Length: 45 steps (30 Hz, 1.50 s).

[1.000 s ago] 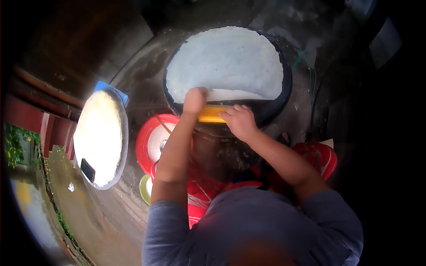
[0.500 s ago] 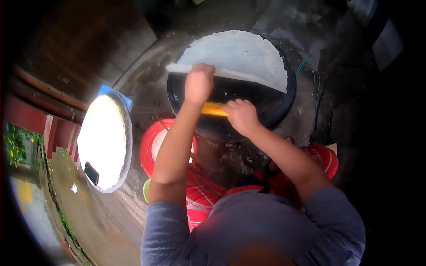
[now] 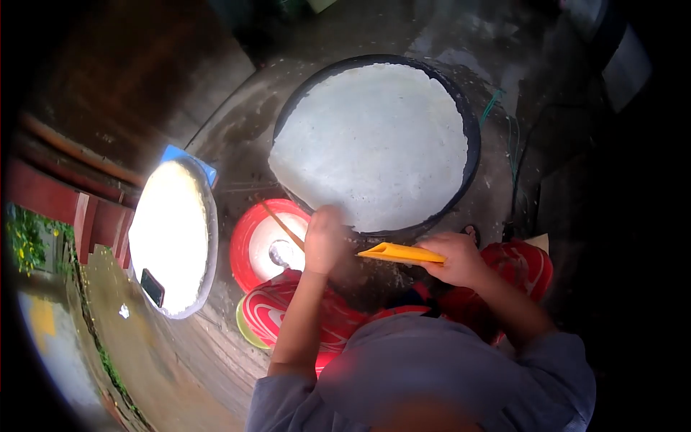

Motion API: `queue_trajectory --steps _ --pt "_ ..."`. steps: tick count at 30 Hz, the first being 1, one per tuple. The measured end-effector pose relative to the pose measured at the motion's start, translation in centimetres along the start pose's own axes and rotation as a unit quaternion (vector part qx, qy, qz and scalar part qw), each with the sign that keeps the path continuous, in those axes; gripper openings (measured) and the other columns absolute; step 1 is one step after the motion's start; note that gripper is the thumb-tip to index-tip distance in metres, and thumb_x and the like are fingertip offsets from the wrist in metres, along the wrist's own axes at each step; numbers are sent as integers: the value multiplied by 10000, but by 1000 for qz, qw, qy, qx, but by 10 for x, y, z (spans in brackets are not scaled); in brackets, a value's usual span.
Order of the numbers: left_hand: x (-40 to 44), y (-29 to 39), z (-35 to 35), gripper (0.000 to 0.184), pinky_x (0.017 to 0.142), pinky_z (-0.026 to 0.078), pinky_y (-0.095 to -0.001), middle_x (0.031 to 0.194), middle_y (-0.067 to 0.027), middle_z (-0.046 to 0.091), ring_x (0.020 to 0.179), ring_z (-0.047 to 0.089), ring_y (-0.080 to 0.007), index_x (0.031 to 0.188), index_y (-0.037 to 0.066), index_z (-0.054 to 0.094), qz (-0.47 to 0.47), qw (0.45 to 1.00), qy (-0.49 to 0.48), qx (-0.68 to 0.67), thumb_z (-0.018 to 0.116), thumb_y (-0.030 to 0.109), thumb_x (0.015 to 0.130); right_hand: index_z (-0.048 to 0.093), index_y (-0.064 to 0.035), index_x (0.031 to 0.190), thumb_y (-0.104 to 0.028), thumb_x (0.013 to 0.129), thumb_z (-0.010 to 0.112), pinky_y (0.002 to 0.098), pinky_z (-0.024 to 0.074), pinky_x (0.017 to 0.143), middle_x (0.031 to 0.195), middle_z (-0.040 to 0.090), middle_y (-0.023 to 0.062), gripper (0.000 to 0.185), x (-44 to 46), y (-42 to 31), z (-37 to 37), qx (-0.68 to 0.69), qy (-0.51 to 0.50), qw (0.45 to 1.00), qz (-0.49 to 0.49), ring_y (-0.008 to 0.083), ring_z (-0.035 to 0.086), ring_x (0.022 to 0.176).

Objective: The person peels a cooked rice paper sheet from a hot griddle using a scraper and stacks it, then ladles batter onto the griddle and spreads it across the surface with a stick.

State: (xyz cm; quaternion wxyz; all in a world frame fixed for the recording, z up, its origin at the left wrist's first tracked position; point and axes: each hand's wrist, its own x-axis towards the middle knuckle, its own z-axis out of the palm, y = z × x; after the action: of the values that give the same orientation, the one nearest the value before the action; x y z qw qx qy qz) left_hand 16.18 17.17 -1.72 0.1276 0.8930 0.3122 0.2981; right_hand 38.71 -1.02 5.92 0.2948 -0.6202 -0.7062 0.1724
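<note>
You are clasping the yellow tool in your right hand, just off the near edge of the black griddle. The pale sheet is lying across the griddle. Your left hand is blurring beside its near rim; I cannot tell its grip.

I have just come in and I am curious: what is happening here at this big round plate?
A person's right hand holds a yellow tool just off the near side of the dark round plate. A thin pale sheet covers most of that plate. The left hand is blurred near the sheet's near edge; I cannot tell whether it grips it. A red basin with white contents sits to the left, a brown stick leaning in it.
</note>
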Motion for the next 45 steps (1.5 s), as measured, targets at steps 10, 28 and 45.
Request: queue_trajectory --steps 10,28,45 --pt "-43 -95 43 239 628 422 -303 861 -69 519 750 501 -200 925 63 556 -604 665 45 -437 681 49 722 533 37 1106 -110 789 429 242 412 816 991 595 53 365 23 22 -8 643 110 726 217 127 554 902" --pt "19 -35 -304 59 606 426 -251 748 -74 549 668 518 -153 806 -40 569 -41 988 143 -46 601 -54 757 634 -161 1074 -58 733 647 313 447 867 1210 560 92 357 352 -49 -39 -8 123 989 -85 264 560 1052" --pt "-112 -199 -456 296 823 473 -280 984 -91 631 910 604 -174 1008 11 630 -175 863 468 -72 459 -111 801 654 -39 936 -15 833 560 216 507 639 877 665 87 141 317 -301 59 83 214 890 -395 168 645 739"
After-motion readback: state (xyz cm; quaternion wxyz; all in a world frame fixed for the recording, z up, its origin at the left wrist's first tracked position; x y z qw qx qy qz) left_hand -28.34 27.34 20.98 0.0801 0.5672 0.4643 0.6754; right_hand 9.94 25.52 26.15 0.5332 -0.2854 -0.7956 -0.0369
